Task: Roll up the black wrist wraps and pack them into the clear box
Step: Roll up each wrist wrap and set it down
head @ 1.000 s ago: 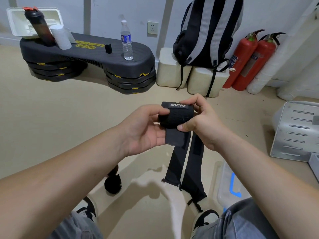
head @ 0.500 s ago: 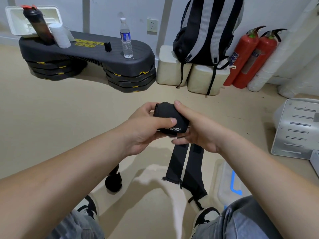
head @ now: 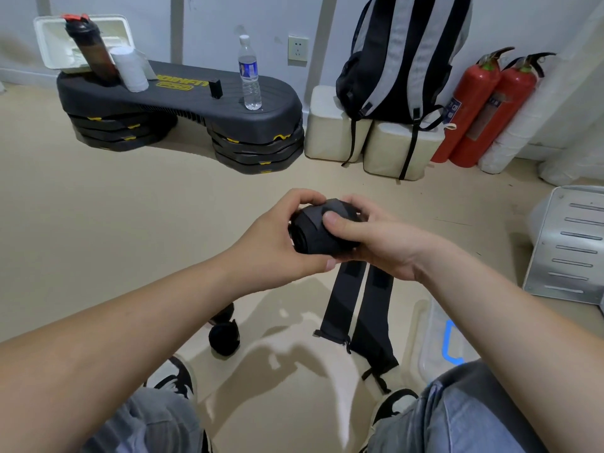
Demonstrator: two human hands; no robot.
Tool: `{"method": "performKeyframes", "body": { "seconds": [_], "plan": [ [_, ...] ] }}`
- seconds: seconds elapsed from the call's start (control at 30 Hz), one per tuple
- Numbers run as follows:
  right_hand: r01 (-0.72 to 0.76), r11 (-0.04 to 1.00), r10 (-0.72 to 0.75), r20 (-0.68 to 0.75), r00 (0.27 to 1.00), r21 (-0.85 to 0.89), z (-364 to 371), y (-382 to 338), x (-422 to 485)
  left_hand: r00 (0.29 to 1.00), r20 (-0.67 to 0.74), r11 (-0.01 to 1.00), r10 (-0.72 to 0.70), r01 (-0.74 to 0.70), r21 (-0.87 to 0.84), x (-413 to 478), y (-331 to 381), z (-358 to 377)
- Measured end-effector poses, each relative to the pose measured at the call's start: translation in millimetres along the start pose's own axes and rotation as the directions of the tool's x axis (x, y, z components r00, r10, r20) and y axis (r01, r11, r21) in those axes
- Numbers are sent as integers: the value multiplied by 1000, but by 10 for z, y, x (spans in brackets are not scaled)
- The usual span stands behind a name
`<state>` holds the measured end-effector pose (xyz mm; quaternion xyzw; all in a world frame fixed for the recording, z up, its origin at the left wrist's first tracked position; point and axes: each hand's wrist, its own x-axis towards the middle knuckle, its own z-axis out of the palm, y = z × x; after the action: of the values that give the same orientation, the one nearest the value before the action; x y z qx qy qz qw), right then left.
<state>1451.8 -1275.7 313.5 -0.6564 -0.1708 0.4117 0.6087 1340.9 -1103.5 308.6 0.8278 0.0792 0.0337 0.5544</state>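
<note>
We count one left hand [head: 277, 243], one right hand [head: 379, 246], one black roll [head: 313, 237] with two wrap tails [head: 340, 305] [head: 374, 318], two red fire extinguishers [head: 467, 109] [head: 503, 109], two pale blocks [head: 330, 125] [head: 392, 148], one backpack [head: 402, 60], one water bottle [head: 250, 80], one shaker bottle [head: 91, 50], and one clear box [head: 434, 338].

Bare floor [head: 147, 217] spreads toward nine and twelve o'clock. Straps [head: 372, 322] hang at six. At five, an arm [head: 490, 305] partly covers the box [head: 431, 338].

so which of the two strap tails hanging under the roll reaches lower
The right tail, below the right hand: its looped end drops past the left tail, which stops higher.
</note>
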Motion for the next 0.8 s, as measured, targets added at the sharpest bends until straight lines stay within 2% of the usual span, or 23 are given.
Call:
{"method": "performKeyframes", "body": {
  "seconds": [0.1,0.2,0.3,0.43,0.47,0.57,0.63,0.73,0.8],
  "plan": [
    [71,988,-69,22,997,-134,135,-15,-9,995,-22,994,-92,91,-68,-131,4,-43],
    [64,984,-71,-36,997,-164,324,-61,39,992,-48,993,-119,118,-5,-217,3,-97],
    [-6,981,-17,-114,993,-192,512,-62,142,991,-94,979,-93,109,175,-296,-16,-104],
    [-153,953,155,-13,988,-262,652,50,243,973,-144,946,-180,212,244,-463,-186,-135],
    [-183,912,205,19,979,-368,667,93,248,967,-142,927,-210,243,285,-512,-257,-156],
    [-152,644,323,86,943,-750,707,242,255,955,-109,873,-276,297,386,-603,-466,-239],
    [-149,527,354,57,933,-837,724,354,266,952,-81,846,-294,299,441,-579,-600,-293],
    [-162,421,330,-16,944,-892,742,533,282,945,-59,795,-321,303,526,-426,-825,-290],
    [-152,370,352,-12,936,-917,758,636,329,933,-45,771,-356,321,549,-312,-1023,-223]
  ]
}}
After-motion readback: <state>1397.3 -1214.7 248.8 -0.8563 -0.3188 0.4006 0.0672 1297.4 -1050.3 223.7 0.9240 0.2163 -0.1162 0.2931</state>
